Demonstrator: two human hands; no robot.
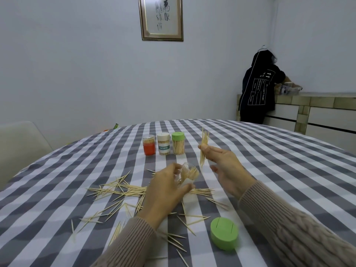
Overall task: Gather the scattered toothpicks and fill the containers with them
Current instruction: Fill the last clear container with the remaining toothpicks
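Observation:
My left hand grips a clear toothpick container, tilted with its open mouth toward the right and partly filled. My right hand pinches a bundle of toothpicks upright, just above and right of that container. Scattered toothpicks lie across the checked tablecloth, mostly left of and below my hands. A loose green lid lies near the table's front. Farther back stand three filled containers: a red one, a white-labelled one and a green-lidded one.
The round table with grey-and-white checked cloth fills the view. A pale chair stands at the left. A person in a dark hoodie stands at a counter at the back right. A framed picture hangs on the wall.

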